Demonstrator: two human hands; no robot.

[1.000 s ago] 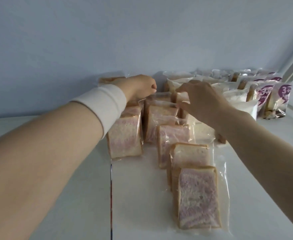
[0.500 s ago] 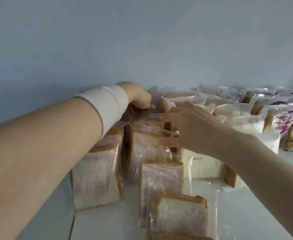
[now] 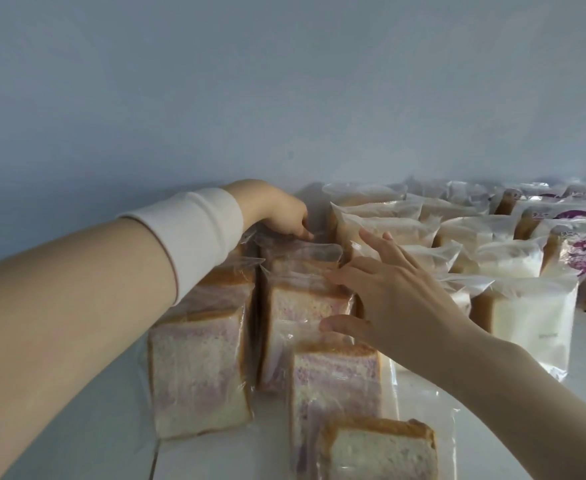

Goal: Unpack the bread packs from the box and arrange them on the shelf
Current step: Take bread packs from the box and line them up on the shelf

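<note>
Clear-wrapped packs of pink-swirled bread stand in rows on the white shelf (image 3: 104,427). My left hand (image 3: 281,213) reaches to the back of the left row, its fingers curled down onto the top of a rear bread pack (image 3: 298,251) by the wall. My right hand (image 3: 385,292) is spread with straight fingers, touching the plastic top of a middle pack (image 3: 302,317). A front left pack (image 3: 198,372) stands under my left forearm. Two more packs (image 3: 336,382) stand in front of my right hand.
White bread packs (image 3: 526,313) fill the shelf to the right, with purple-printed packs (image 3: 582,251) at the far right. A pale blue wall (image 3: 284,98) closes the back. A seam in the shelf (image 3: 153,469) runs at the lower left.
The view moved closer to the shelf. My right hand opened from a pinch on the wrapper to spread fingers. My left hand stayed at the rear pack.
</note>
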